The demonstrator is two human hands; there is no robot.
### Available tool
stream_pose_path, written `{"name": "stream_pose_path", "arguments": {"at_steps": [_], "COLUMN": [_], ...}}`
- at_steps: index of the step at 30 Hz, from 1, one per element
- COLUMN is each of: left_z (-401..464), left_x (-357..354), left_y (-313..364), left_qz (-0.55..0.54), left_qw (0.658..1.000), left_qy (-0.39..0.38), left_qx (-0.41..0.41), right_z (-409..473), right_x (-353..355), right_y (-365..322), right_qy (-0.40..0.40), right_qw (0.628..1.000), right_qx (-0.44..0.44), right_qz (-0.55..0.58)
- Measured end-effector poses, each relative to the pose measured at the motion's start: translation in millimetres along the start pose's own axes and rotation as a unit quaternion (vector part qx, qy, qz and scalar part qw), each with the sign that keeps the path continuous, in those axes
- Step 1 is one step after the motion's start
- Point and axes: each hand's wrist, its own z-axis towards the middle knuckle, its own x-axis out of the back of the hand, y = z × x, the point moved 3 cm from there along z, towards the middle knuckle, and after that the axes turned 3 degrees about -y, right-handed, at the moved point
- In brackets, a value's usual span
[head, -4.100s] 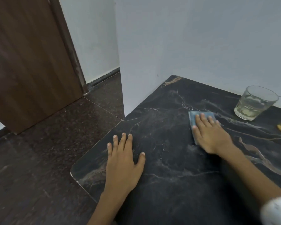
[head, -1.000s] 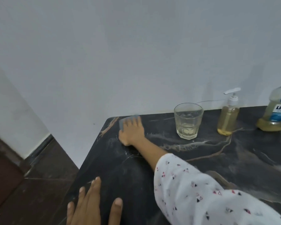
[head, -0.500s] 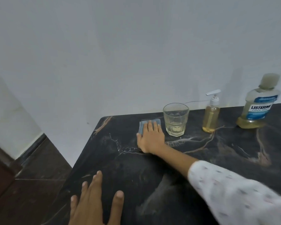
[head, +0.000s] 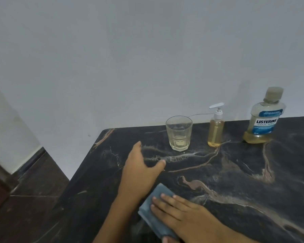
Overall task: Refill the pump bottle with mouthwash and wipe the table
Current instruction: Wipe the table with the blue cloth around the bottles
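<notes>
My right hand (head: 184,214) presses flat on a folded blue cloth (head: 154,216) near the front of the black marble table (head: 235,172). My left hand (head: 140,169) lies beside it, stretched forward with fingers straight and thumb spread, pointing toward the glass. The pump bottle (head: 215,127), with a white pump and amber liquid inside, stands at the back by the wall. To its right stands the capped Listerine mouthwash bottle (head: 263,120), with yellow liquid low in it.
A clear glass (head: 179,133) holding a little pale liquid stands left of the pump bottle. A grey wall rises right behind the table. Dark floor tiles (head: 33,199) lie past the table's left edge.
My right hand has dragged the cloth from beside the glass back to the table's front. My left hand has moved forward from the front edge toward the glass.
</notes>
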Motion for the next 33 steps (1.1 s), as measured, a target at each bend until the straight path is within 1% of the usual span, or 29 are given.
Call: {"name": "stream_pose_path", "arguments": {"at_steps": [2,4,7,11,13,15,20,23,24,26,28,29,30,32,33], "left_z": [31.1,56.4,79.4,95.9,98.7,100.4,112.9,117.5,117.8,118.0,119.4,119.5,119.0,115.1,111.6], "left_x": [-22.6,-43.2,-65.4,-77.9,-79.7,-80.8,-87.7,-90.9,-89.8,-79.2,-55.1,-38.8,-20.8,16.1,33.3], "left_y": [6.5,11.0,14.4,12.1,9.3,8.2,12.1,12.6,12.7,14.1,18.0,21.2,23.9,28.3,29.7], "left_qz": [-0.002,-0.012,-0.031,-0.075,-0.095,-0.104,-0.103,-0.112,-0.114,-0.127,-0.154,-0.157,-0.148,-0.113,-0.091], "left_qw": [1.0,1.0,0.999,0.996,0.993,0.992,0.994,0.993,0.993,0.99,0.983,0.979,0.976,0.972,0.97], "left_qy": [-0.009,-0.011,0.015,0.053,0.066,0.07,0.008,0.009,0.016,0.044,0.093,0.12,0.146,0.188,0.205], "left_qx": [0.009,0.023,0.025,0.006,-0.014,-0.031,-0.04,-0.036,-0.036,-0.036,-0.043,-0.051,-0.062,-0.083,-0.089], "right_z": [-15.3,-22.9,-28.4,-28.0,-24.9,-20.9,-16.8,-15.6,-13.9,-9.3,9.3,27.5,49.4,103.0,134.5], "right_x": [-5.1,-10.2,-13.7,-19.1,-21.0,-17.6,-7.4,-3.5,-1.9,-1.9,0.7,3.4,5.4,3.1,2.7], "right_y": [17.2,31.0,38.4,39.7,37.7,36.8,37.0,36.4,35.5,36.4,44.3,53.1,66.0,93.2,101.6], "right_qy": [0.025,0.092,0.149,0.159,0.157,0.149,0.159,0.136,0.126,0.103,0.098,0.104,0.105,0.023,-0.016], "right_qw": [0.998,0.987,0.973,0.963,0.965,0.972,0.976,0.983,0.984,0.98,0.966,0.959,0.948,0.916,0.9], "right_qx": [-0.026,-0.036,-0.057,-0.071,-0.065,-0.07,-0.072,-0.087,-0.106,-0.17,-0.237,-0.263,-0.296,-0.387,-0.416], "right_qz": [-0.055,-0.127,-0.166,-0.207,-0.199,-0.166,-0.128,-0.09,-0.066,0.001,0.023,0.021,0.046,0.104,0.13]}}
